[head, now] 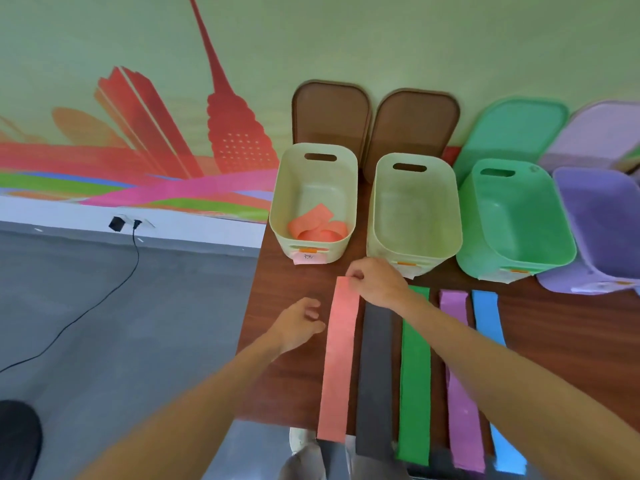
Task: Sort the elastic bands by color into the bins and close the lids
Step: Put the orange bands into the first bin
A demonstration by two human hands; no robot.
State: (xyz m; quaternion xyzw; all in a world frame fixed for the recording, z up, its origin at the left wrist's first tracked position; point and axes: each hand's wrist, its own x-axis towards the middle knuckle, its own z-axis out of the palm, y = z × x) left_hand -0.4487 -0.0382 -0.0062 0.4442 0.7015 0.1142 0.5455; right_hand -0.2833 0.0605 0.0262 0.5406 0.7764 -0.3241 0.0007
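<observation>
Several elastic bands lie side by side on the brown table [287, 289]: pink [338, 358], black [375, 382], green [414, 375], purple [462, 393], blue [490, 323]. My right hand [375, 280] pinches the far end of the pink band. My left hand [300, 323] hovers just left of that band, fingers apart, holding nothing. Behind stand open bins: a cream bin [313, 188] with a folded pink band [317, 225] inside, a second cream bin [414, 206], a green bin [516, 216] and a purple bin [602, 230].
Lids lean on the wall behind the bins: two brown lids [330, 112] [414, 126], a green lid [512, 129], a purple lid [599, 133]. The table's left edge drops to grey floor with a black cable [104, 299]. A shoe [301, 441] shows below the near edge.
</observation>
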